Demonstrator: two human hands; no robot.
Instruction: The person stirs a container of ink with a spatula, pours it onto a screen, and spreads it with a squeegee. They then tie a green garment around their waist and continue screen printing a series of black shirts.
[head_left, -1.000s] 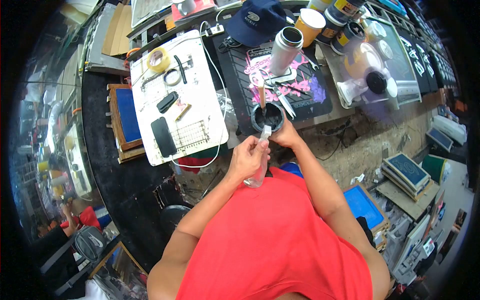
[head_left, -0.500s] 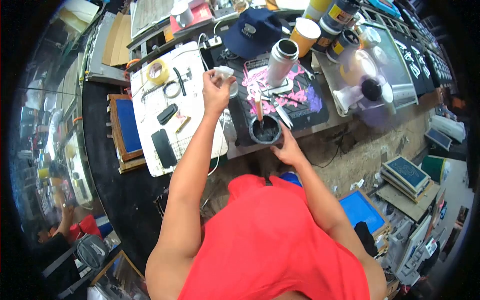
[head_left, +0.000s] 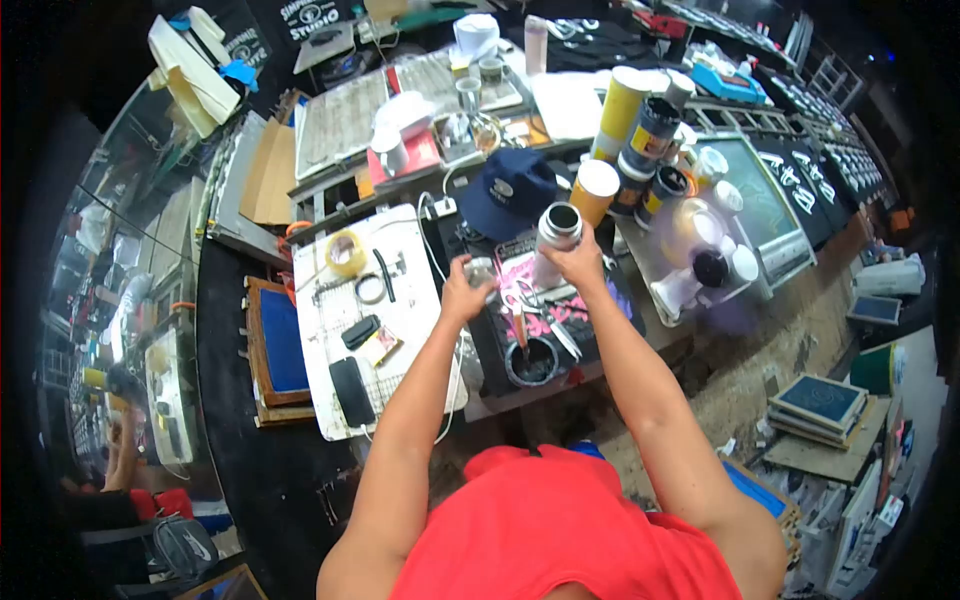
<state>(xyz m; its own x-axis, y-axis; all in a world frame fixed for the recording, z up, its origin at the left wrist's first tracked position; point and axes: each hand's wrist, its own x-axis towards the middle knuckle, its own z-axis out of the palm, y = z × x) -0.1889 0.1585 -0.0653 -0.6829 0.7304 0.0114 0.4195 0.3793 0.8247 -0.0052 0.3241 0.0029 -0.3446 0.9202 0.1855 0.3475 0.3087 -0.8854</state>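
Note:
My right hand [head_left: 580, 262] is wrapped around an upright white bottle [head_left: 560, 228] with a dark open mouth, on the pink-marked black mat [head_left: 590, 340]. My left hand [head_left: 464, 294] has its fingers closed on a small translucent whitish container [head_left: 482, 270] at the mat's left side; its exact kind is unclear. Below the hands, near the table's front edge, stands a cup [head_left: 531, 365] with dark paste inside. A tool with a brown handle [head_left: 520, 328] leans in the cup. Scissors [head_left: 564, 336] lie just to its right.
A navy cap [head_left: 508, 192] and an orange-yellow tub [head_left: 595, 190] are behind the bottle, with stacked ink containers [head_left: 655, 130] to the right. On the left, a white board [head_left: 325, 290] carries tape rolls [head_left: 346, 254], a phone [head_left: 351, 391] and a cable.
My right hand has left the cup and moved up to grip the white bottle. My left hand has come down toward the mat with the translucent container. The head view has tilted up.

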